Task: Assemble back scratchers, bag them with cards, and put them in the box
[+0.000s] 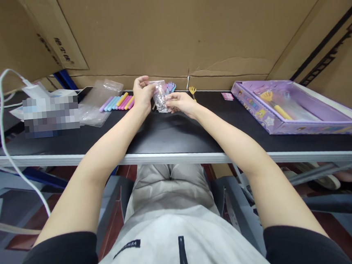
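Note:
Between my hands a small clear plastic bag (161, 98) is held up over the black tabletop. My left hand (143, 94) pinches its upper left side, and my right hand (182, 102) grips its lower right edge. What the bag contains is too small to make out. Just behind it are purple and blue claw-shaped heads (171, 86), partly hidden by the bag and my right hand. A yellow claw-shaped head (192, 91) shows beyond my right hand. Left of my left hand, several pastel sticks (117, 102) in purple, blue, yellow and pink lie in a row.
Clear plastic bags (96, 108) lie at the left, near a white charger with a cable (35, 90). On the right stands an open purple box (265, 120) holding a yellow claw-headed stick (277, 106). A small pink card (227, 96) lies beside it. Cardboard walls (198, 31) enclose the back.

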The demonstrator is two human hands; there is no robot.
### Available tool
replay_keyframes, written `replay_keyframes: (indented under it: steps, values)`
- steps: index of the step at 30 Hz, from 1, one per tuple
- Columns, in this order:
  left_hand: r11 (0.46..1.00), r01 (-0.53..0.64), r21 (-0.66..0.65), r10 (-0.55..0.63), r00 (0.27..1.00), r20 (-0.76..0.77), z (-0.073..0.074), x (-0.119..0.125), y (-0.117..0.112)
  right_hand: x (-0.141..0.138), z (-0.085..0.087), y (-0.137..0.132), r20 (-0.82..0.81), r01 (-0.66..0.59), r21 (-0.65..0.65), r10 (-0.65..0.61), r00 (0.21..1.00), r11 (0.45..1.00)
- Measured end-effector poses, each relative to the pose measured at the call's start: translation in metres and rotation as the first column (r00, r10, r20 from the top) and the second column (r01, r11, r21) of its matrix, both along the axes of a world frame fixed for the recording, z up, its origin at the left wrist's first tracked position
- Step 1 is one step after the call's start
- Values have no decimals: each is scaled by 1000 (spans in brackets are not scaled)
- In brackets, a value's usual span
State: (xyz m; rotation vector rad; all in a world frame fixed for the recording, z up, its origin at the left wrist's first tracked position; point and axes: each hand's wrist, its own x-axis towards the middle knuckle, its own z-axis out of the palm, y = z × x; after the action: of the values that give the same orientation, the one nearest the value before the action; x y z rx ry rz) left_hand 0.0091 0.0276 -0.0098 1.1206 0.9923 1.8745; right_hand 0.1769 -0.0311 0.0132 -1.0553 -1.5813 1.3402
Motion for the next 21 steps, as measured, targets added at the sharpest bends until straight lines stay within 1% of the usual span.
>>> replay_keyframes:
  steps: [3, 6, 10, 13, 15, 17, 21]
  values:
    - [994, 99, -55, -93, 991, 93, 1, -7, 1, 5, 1, 3, 33, -45, -5, 45, 998, 999]
    - [987, 145, -75, -128, 973, 190, 8, -16, -1, 11, 4, 4, 66, -96, -25, 98, 993, 995]
    - [986, 137, -93, -108, 958, 265, 15, -31, -2, 18, 8, 5, 127, -131, -54, 137, 982, 990]
    - [987, 116, -110, -79, 952, 294, 14, -42, 3, 21, 10, 7, 163, -142, -58, 150, 975, 988]
    - [988, 102, -118, -66, 958, 280, 11, -50, 9, 23, 11, 8, 183, -151, -65, 160, 970, 986]
    - [989, 83, -122, -53, 972, 231, 7, -58, 15, 25, 10, 10, 196, -147, -74, 159, 968, 986]
    - [993, 37, -110, -32, 998, 45, 2, -68, 24, 28, 8, 14, 150, -82, -59, 91, 984, 995]
